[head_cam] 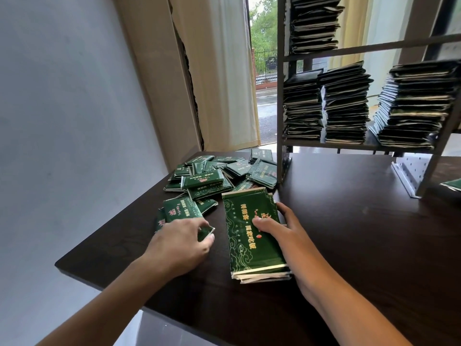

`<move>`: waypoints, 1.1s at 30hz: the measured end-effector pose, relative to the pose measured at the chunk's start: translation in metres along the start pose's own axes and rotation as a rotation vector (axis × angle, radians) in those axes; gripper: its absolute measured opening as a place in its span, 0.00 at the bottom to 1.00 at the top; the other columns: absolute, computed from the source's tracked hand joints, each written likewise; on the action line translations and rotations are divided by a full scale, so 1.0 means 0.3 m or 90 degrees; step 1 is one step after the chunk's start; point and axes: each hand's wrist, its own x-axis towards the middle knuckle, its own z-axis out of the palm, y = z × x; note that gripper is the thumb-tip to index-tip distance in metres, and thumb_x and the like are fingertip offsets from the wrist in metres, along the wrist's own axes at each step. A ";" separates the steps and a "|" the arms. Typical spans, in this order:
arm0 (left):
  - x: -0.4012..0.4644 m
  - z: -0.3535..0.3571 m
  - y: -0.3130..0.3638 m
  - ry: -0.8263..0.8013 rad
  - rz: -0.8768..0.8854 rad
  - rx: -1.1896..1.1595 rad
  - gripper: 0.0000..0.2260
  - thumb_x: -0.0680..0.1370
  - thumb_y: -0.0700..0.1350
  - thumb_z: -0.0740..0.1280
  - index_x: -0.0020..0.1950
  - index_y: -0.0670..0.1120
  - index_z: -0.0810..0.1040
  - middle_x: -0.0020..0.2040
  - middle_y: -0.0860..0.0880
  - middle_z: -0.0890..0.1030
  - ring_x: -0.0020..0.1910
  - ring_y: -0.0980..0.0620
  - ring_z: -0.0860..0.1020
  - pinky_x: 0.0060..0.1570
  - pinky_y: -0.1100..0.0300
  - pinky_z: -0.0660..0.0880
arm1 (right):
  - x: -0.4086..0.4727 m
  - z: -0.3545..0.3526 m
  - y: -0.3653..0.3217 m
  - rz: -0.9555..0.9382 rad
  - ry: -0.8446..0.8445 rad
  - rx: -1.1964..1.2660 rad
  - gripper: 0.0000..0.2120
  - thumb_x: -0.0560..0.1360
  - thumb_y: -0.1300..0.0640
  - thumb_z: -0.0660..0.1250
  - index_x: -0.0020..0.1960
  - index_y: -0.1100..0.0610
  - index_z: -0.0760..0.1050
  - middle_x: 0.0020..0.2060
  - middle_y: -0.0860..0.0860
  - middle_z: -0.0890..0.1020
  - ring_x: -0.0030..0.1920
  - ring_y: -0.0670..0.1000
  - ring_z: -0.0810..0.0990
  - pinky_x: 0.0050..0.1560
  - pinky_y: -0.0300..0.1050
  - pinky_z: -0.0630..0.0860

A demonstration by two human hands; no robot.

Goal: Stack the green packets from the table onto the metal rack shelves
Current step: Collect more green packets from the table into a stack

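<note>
On the dark table (349,233), gripped a small stack of green packets (249,236) with the right hand (277,228), thumb on top, fingers curled round the far edge. Pinched one corner of a loose packet (205,232) with the left hand (179,242). Left more scattered packets (219,173) behind, beside the metal rack (361,143) already loaded with stacks

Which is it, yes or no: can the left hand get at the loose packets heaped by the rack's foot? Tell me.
Probably yes. The left hand already pinches a packet at the near edge of the loose heap, and only open tabletop and more packets lie between; the rack post stands off to the right.
</note>
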 end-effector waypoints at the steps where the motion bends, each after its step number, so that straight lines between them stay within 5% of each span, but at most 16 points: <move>1: 0.014 -0.005 -0.011 0.035 -0.009 -0.007 0.20 0.79 0.62 0.62 0.69 0.58 0.74 0.65 0.54 0.78 0.63 0.51 0.76 0.62 0.54 0.73 | 0.001 -0.001 0.001 -0.001 0.001 -0.003 0.18 0.75 0.56 0.72 0.54 0.37 0.69 0.44 0.49 0.88 0.43 0.53 0.88 0.36 0.42 0.82; 3: 0.049 -0.008 -0.039 0.043 -0.051 0.036 0.25 0.80 0.62 0.62 0.76 0.57 0.67 0.75 0.49 0.69 0.72 0.48 0.69 0.69 0.50 0.68 | 0.003 -0.004 0.005 -0.001 0.001 -0.005 0.17 0.75 0.55 0.72 0.54 0.38 0.69 0.43 0.48 0.88 0.43 0.52 0.88 0.36 0.42 0.82; 6: 0.091 0.003 -0.075 -0.122 -0.137 0.039 0.35 0.79 0.67 0.57 0.82 0.57 0.49 0.83 0.46 0.49 0.81 0.44 0.51 0.76 0.43 0.56 | 0.005 -0.004 0.007 -0.005 0.001 -0.002 0.16 0.76 0.56 0.72 0.55 0.39 0.70 0.43 0.47 0.88 0.43 0.52 0.88 0.36 0.42 0.81; 8: 0.093 0.030 -0.083 -0.192 -0.144 0.017 0.37 0.79 0.70 0.55 0.82 0.57 0.44 0.83 0.46 0.45 0.82 0.44 0.49 0.78 0.45 0.54 | 0.008 -0.002 0.005 -0.006 0.003 -0.004 0.19 0.75 0.56 0.72 0.58 0.39 0.70 0.44 0.49 0.88 0.43 0.53 0.88 0.36 0.43 0.82; 15: 0.026 0.043 -0.017 -0.020 0.004 0.171 0.25 0.83 0.60 0.56 0.79 0.57 0.59 0.70 0.50 0.71 0.65 0.44 0.76 0.60 0.52 0.73 | 0.009 -0.004 0.010 -0.010 0.002 0.001 0.16 0.76 0.56 0.72 0.54 0.38 0.70 0.43 0.49 0.88 0.42 0.53 0.88 0.36 0.43 0.82; 20: -0.007 0.036 0.043 0.023 0.076 0.209 0.22 0.82 0.59 0.57 0.75 0.55 0.65 0.64 0.50 0.75 0.58 0.45 0.79 0.53 0.53 0.75 | 0.007 -0.005 0.008 -0.008 0.011 0.003 0.17 0.75 0.56 0.72 0.54 0.39 0.70 0.43 0.50 0.88 0.42 0.54 0.88 0.35 0.44 0.82; 25: -0.042 0.029 0.059 0.156 0.130 0.067 0.10 0.76 0.50 0.63 0.57 0.53 0.75 0.53 0.54 0.81 0.50 0.48 0.80 0.44 0.55 0.71 | 0.012 -0.010 0.011 -0.007 0.012 0.002 0.16 0.75 0.56 0.72 0.55 0.39 0.70 0.43 0.48 0.88 0.42 0.53 0.88 0.36 0.44 0.82; 29: -0.027 0.021 0.022 0.191 0.106 -0.078 0.07 0.73 0.49 0.71 0.49 0.54 0.76 0.46 0.57 0.81 0.45 0.50 0.80 0.42 0.57 0.71 | 0.011 -0.013 0.009 -0.003 0.008 0.010 0.15 0.76 0.57 0.72 0.54 0.41 0.71 0.42 0.48 0.88 0.41 0.52 0.88 0.35 0.43 0.82; 33: -0.009 -0.009 -0.027 0.308 0.140 -0.017 0.11 0.70 0.47 0.77 0.48 0.49 0.79 0.45 0.52 0.80 0.44 0.49 0.79 0.43 0.52 0.78 | 0.013 -0.016 0.014 0.001 0.005 0.001 0.16 0.76 0.55 0.72 0.54 0.38 0.70 0.43 0.48 0.88 0.43 0.53 0.88 0.41 0.46 0.82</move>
